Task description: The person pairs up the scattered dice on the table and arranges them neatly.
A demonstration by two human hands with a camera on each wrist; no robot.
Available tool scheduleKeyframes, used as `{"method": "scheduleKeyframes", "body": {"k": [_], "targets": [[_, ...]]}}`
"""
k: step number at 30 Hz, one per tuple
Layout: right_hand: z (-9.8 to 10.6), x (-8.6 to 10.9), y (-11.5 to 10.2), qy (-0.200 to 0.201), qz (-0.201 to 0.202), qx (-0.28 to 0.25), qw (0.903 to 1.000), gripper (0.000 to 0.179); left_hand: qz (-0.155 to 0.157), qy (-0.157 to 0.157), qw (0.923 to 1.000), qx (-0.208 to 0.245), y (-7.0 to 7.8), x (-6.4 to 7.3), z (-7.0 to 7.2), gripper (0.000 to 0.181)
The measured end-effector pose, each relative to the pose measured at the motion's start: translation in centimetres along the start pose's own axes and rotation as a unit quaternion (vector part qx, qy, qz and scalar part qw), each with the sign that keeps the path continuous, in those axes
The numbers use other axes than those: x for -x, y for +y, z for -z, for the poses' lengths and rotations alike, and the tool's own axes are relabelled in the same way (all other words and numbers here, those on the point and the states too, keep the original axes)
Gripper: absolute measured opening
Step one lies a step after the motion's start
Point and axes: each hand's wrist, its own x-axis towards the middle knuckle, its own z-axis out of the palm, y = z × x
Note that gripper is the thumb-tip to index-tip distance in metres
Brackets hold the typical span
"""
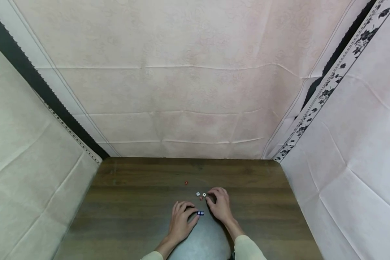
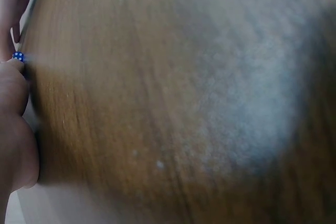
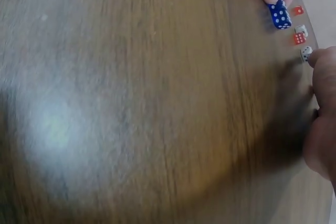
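Two blue dice (image 1: 200, 213) with white pips sit side by side near the middle of the table. My left hand (image 1: 182, 220) pinches the nearer-left one between thumb and index finger. In the right wrist view, the blue dice (image 3: 280, 14) stand at the left fingertips. To the right, my right hand (image 1: 220, 204) has its thumb and index finger curled at a white die (image 1: 204, 194). The thumb tip covers one edge of that white die (image 3: 306, 53) in the right wrist view. Beside it lie another white die (image 1: 198, 194) and a red die (image 1: 201, 198).
Farther back on the brown wood-grain table (image 1: 133, 202) lies a second red die (image 1: 186, 183). Pale cloth (image 1: 195, 126) hangs along the table's far edge, with more cloth at both sides. A bright glare spreads over the tabletop between the forearms.
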Motion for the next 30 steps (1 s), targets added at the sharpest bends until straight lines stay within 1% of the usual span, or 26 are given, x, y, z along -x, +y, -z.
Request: {"method": "scheduleKeyframes", "body": {"k": [4, 9, 11, 18, 26, 30], "targets": [[-0.5, -0.1, -0.1, 0.004, -0.007, 0.002, 1.0, 0.021, 0.008, -0.003, 1.0, -0.001, 0.0, 0.1, 0.0, 0.021], [-1.1, 0.1, -0.1, 0.028, 0.004, 0.013, 0.9995, 0.019, 0.007, -0.004, 1.0, -0.005, 0.0, 0.1, -0.1, 0.021], [-1.2, 0.1, -0.1, 0.033, 0.001, 0.02, 0.9993, 0.019, 0.006, -0.002, 1.0, -0.007, 0.0, 0.1, -0.1, 0.02], [-1.4, 0.1, -0.1, 0.016, -0.032, 0.023, 0.9991, 0.02, 0.007, -0.004, 1.0, 0.002, 0.0, 0.2, -0.1, 0.02], [-1.5, 0.2, -0.1, 0.016, -0.033, 0.037, 0.9986, 0.017, 0.011, -0.01, 0.9999, -0.006, 0.1, 0.2, 0.0, 0.02], [-1.5, 0.2, -0.2, 0.015, -0.031, 0.041, 0.9986, 0.016, 0.004, -0.001, 0.9999, -0.012, 0.0, 0.2, -0.1, 0.02]]}}
